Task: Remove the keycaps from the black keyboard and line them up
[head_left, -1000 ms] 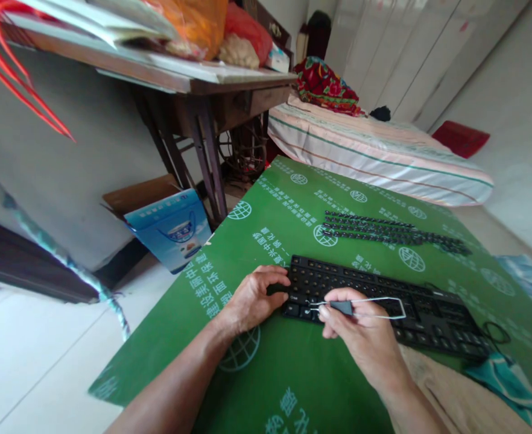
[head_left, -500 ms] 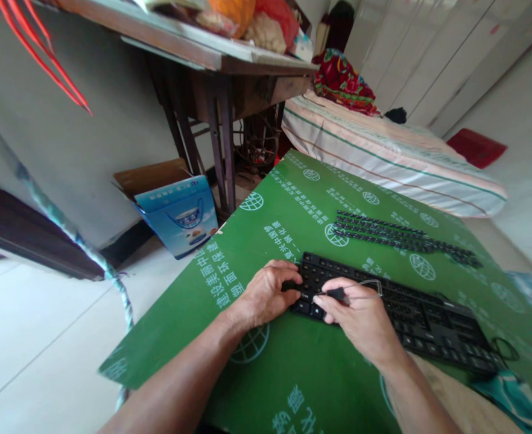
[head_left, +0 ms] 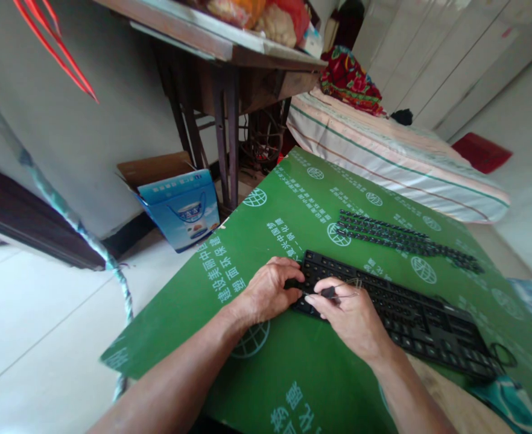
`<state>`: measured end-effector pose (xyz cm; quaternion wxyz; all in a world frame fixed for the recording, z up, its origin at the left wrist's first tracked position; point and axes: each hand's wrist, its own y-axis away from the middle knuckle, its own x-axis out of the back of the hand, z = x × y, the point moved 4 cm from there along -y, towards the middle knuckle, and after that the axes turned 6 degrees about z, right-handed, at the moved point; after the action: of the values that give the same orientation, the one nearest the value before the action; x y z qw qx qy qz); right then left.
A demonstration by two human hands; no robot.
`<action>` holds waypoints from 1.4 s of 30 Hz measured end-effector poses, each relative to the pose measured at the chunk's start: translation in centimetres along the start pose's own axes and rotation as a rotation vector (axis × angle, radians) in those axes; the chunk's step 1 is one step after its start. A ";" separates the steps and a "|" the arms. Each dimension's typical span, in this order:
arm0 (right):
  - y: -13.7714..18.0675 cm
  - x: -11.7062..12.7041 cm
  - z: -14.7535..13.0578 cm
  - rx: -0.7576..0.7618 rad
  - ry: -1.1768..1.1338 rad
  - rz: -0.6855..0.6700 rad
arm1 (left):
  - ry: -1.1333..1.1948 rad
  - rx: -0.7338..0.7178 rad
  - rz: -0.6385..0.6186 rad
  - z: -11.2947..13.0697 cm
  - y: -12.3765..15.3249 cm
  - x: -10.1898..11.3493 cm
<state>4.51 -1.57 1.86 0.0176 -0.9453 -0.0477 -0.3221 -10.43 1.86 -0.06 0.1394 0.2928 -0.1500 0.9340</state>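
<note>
A black keyboard (head_left: 422,322) lies at a slant on the green board; at its left part several key positions show no caps. My left hand (head_left: 272,289) rests at the keyboard's left end, fingers curled and thumb against its edge. In my right hand (head_left: 350,310) is a wire keycap puller (head_left: 328,292) with a dark grip, pinched between thumb and fingers. Its tip is low over the keyboard's near left corner, close to my left thumb. Whether the tip touches a key is too small to tell. Beyond the keyboard, loose black keycaps (head_left: 406,240) lie in rows.
The green board (head_left: 171,337) carries everything. A blue carton (head_left: 180,211) stands on the floor at left, below a wooden table (head_left: 230,54). A bed (head_left: 397,157) is behind. Teal cloth (head_left: 503,398) lies at the right, near the keyboard cable (head_left: 505,354).
My right hand has shifted left with the keycap puller, towards my left thumb. My left hand stays at the keyboard's left end. The view has tilted slightly.
</note>
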 end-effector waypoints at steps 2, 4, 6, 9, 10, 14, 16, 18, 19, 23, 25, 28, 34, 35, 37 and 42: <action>-0.1 0.1 -0.2 0.019 -0.010 -0.018 | -0.002 -0.009 -0.006 0.1 0.1 0.0; -0.3 0.4 -0.5 0.039 0.000 -0.024 | -0.006 -0.019 -0.015 0.3 0.2 0.1; -0.4 0.5 -0.6 0.075 0.032 -0.015 | -0.019 -0.029 -0.029 0.5 0.3 0.1; -0.6 0.3 -0.6 0.157 0.106 0.035 | -0.045 -0.045 -0.050 0.8 0.4 0.0; -0.7 0.2 -0.5 0.187 0.129 0.063 | -0.052 -0.049 -0.052 0.9 0.4 0.0; -0.8 -0.3 -0.2 0.254 0.182 0.182 | -0.081 -0.070 -0.042 0.9 0.4 -0.4; -0.8 -0.6 0.0 0.267 0.191 0.209 | -0.100 -0.083 -0.034 0.9 0.5 -0.5; -0.8 -0.8 0.1 0.278 0.190 0.209 | -0.117 -0.096 -0.021 0.9 0.5 -0.6; -0.9 -0.9 0.1 0.278 0.188 0.206 | -0.123 -0.102 -0.013 0.9 0.5 -0.7; -1.0 -1.2 0.1 0.276 0.196 0.201 | -0.140 -0.130 0.022 1.2 0.6 -0.8; -1.1 -1.5 -0.1 0.294 0.208 0.192 | -0.151 -0.138 0.049 1.3 0.6 -0.9; -1.4 -1.9 -0.4 0.320 0.246 0.202 | -0.176 -0.123 0.094 1.4 0.6 -1.0; -1.7 -2.2 -0.5 0.358 0.257 0.338 | -0.220 -0.169 0.130 1.6 0.3 -1.2; -1.8 -2.2 -0.5 0.366 0.260 0.352 | -0.228 -0.171 0.129 1.7 0.3 -1.2; -1.8 -2.2 -0.4 0.374 0.267 0.380 | -0.237 -0.171 0.128 1.7 0.2 -1.1; -1.9 -2.2 -0.6 0.373 0.203 0.365 | -0.256 -0.204 0.144 1.8 0.1 -1.0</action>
<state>2.20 0.14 1.00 0.2538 -0.8816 0.0669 -0.3924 -8.77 0.91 0.72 0.0809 0.3820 -0.2809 0.8767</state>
